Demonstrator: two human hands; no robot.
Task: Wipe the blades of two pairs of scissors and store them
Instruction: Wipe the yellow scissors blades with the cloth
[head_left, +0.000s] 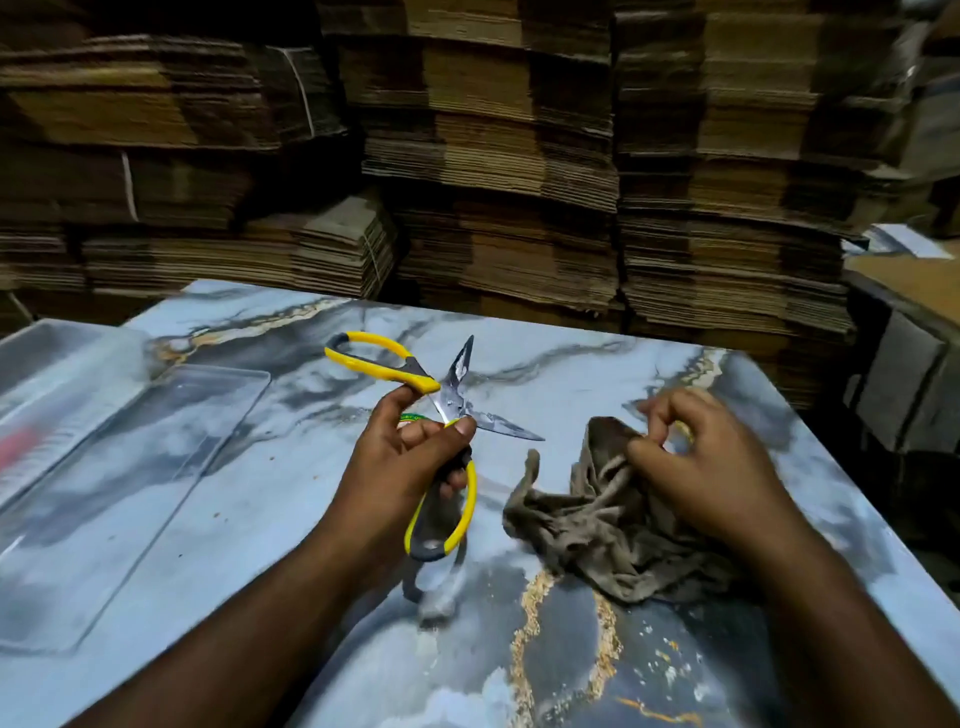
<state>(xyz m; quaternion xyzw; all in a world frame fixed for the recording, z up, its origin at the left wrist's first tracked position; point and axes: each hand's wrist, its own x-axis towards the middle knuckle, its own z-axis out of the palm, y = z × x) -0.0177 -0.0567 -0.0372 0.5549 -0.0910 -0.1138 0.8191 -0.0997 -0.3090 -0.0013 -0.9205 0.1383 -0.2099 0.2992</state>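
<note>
Gripping 1 pair of yellow-handled steel scissors, blades spread and smeared, above the marble-patterned table, the left hand is waiting as the right hand is bunching a crumpled brown cloth; wiping looks barely begun, storage undone.

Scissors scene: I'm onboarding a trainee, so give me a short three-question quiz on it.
1. True or false: the yellow-handled scissors are held with blades spread open.
2. Which hand grips the brown cloth? A left hand B right hand
3. Fill in: the clear plastic lid lies flat on the ___ table.

Key: 1 true; 2 B; 3 marble-patterned.
</note>
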